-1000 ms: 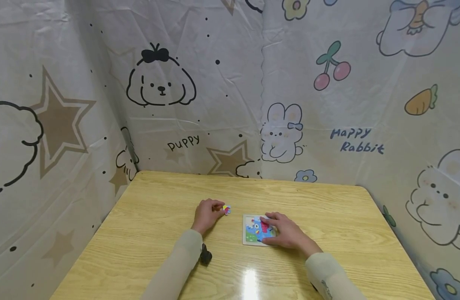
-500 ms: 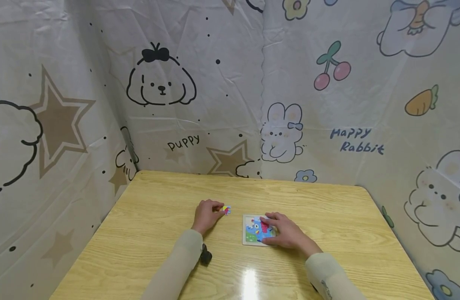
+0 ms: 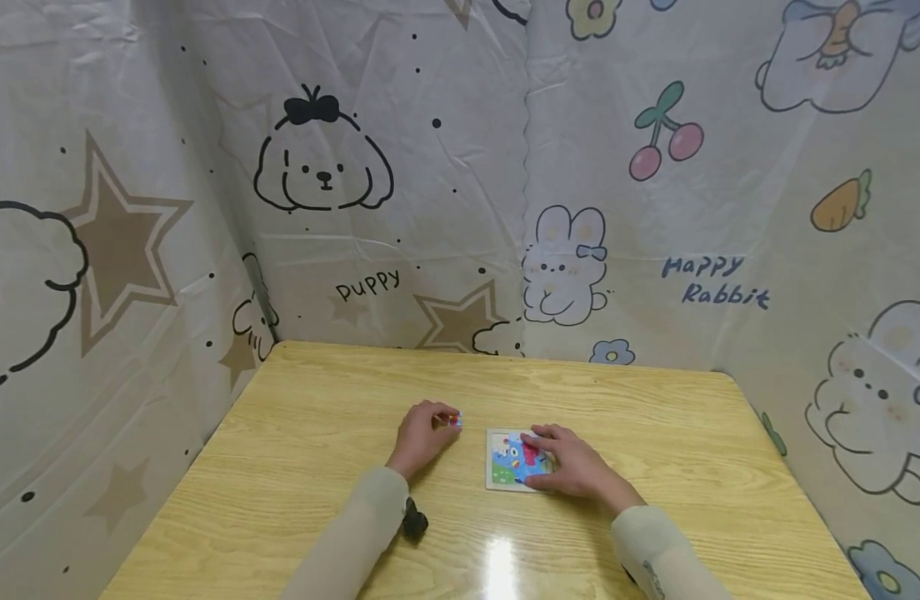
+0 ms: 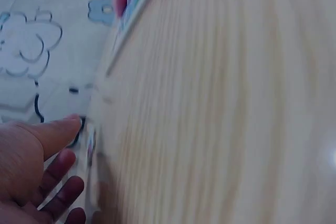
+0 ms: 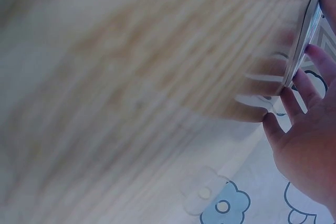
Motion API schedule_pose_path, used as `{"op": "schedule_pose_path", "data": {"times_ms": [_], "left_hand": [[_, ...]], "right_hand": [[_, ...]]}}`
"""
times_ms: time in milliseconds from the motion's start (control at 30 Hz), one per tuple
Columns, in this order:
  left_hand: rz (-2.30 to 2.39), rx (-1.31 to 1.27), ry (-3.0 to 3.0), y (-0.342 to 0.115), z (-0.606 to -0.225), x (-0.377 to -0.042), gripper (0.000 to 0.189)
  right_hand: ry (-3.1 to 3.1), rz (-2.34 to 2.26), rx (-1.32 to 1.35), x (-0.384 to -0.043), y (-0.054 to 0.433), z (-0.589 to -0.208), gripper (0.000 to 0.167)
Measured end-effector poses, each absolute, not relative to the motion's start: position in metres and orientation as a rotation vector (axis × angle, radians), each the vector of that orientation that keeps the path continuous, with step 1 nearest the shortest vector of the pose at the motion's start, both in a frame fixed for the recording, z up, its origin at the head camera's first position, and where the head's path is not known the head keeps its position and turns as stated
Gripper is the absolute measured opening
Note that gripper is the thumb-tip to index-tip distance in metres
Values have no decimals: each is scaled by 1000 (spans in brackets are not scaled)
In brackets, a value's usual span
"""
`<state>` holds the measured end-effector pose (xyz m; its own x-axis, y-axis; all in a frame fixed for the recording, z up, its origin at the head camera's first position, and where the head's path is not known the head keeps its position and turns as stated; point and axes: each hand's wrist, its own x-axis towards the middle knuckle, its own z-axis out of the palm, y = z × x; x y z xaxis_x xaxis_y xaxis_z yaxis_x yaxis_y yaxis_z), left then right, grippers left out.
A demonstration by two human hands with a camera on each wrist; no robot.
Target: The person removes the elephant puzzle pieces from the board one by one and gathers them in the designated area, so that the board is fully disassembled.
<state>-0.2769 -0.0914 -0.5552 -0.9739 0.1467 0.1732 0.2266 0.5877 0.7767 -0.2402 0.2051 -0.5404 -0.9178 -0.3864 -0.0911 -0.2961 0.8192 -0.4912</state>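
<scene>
My left hand [image 3: 422, 436] pinches a small colourful puzzle piece [image 3: 455, 420] between thumb and fingers, low over the table left of the puzzle board. In the left wrist view the piece [image 4: 91, 144] appears nearly edge-on beside the thumb. The square puzzle board [image 3: 501, 481] has a pale frame and a blue animal picture with green at the lower left; a pale gap shows in its upper left part. My right hand [image 3: 576, 465] rests on the board's right side, fingers spread, covering part of the picture. In the right wrist view its fingertips [image 5: 311, 49] touch the board's edge.
The light wooden table [image 3: 340, 383] ends at a patterned cloth backdrop [image 3: 445, 167] behind and at both sides. A black device [image 3: 414, 522] sits at my left cuff.
My left hand has turned slightly and its fingers now cover more of the piece, which shows less of its face. The right hand and board have stayed in place.
</scene>
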Motion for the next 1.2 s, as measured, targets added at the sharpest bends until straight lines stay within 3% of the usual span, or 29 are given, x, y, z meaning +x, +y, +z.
{"op": "schedule_pose_path", "data": {"times_ms": [467,1200], "left_hand": [[-1413,-548,-2812,-56,-552,-253,24],[-1098,-564,-2880,-44,-560,-249,21]], "right_hand": [[2819,-727,-492,-240,203,-541,77],[2821,-718,-512,-240,203,-540,77]]}}
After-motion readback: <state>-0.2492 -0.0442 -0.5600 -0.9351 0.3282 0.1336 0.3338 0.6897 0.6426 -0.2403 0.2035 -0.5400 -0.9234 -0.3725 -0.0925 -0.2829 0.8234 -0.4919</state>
